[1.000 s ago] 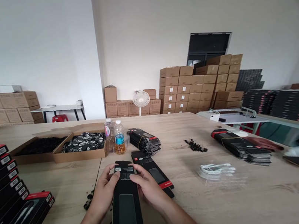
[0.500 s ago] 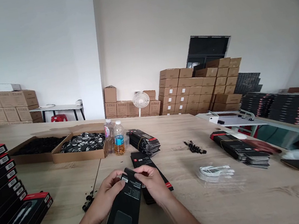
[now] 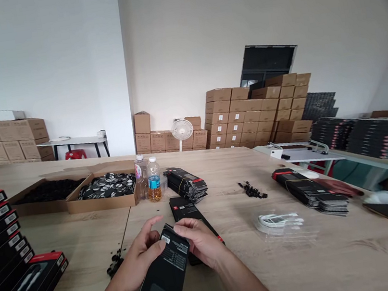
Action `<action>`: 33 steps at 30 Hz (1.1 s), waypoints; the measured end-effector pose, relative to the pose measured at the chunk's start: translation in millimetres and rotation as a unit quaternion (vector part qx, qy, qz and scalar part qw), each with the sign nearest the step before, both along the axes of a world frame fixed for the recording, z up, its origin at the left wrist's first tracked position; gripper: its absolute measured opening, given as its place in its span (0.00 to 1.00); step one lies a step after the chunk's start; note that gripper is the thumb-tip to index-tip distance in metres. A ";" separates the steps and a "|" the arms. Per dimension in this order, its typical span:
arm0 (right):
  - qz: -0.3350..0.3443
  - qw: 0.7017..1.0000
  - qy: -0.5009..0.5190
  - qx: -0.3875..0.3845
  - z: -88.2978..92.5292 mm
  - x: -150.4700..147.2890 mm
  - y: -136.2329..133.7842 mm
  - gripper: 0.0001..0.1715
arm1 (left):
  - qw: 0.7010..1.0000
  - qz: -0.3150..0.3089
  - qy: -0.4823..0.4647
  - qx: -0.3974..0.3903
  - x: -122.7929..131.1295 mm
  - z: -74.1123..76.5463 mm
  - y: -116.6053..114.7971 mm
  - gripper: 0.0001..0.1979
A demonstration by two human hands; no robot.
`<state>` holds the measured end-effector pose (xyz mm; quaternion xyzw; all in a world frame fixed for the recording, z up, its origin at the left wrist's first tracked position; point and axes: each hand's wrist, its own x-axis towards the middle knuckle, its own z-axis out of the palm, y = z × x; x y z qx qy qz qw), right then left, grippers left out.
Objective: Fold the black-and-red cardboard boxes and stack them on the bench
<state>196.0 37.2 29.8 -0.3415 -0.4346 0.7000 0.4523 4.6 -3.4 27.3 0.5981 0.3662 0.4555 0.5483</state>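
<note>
Right now a flat, matte black cardboard sleeve [image 3: 165, 278] slants up between the hands, its printed top end just inside the fingers. The left hand [image 3: 138, 261] lies open against one edge, thumb lifted and spread clear, while the right hand [image 3: 201, 244] curls over the opposite edge, pinching it. Under the right hand sits a second black box [image 3: 183, 209]; past it stand a strapped stack of black sleeves [image 3: 186, 184], a plastic water bottle [image 3: 154, 183] and a corrugated cardboard tray [image 3: 100, 204] on the pale wooden table [image 3: 84, 239]
</note>
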 end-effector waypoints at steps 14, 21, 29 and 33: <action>-0.010 0.991 -0.085 0.099 3.3 -10.0 -11.3 0.16 | 0.999 0.030 0.012 0.036 4.6 -6.0 1.8 0.24; -0.035 0.949 -0.227 0.216 1.9 -13.3 -8.3 0.21 | 0.999 0.050 -0.011 0.004 3.7 -2.5 4.3 0.25; -0.084 0.974 -0.141 0.158 4.3 -1.5 -1.4 0.19 | 0.996 0.014 0.084 0.021 -6.7 1.4 1.7 0.32; -0.040 0.991 -0.077 0.106 6.1 1.2 -1.7 0.20 | 0.997 0.006 0.067 0.031 -5.5 1.8 0.9 0.32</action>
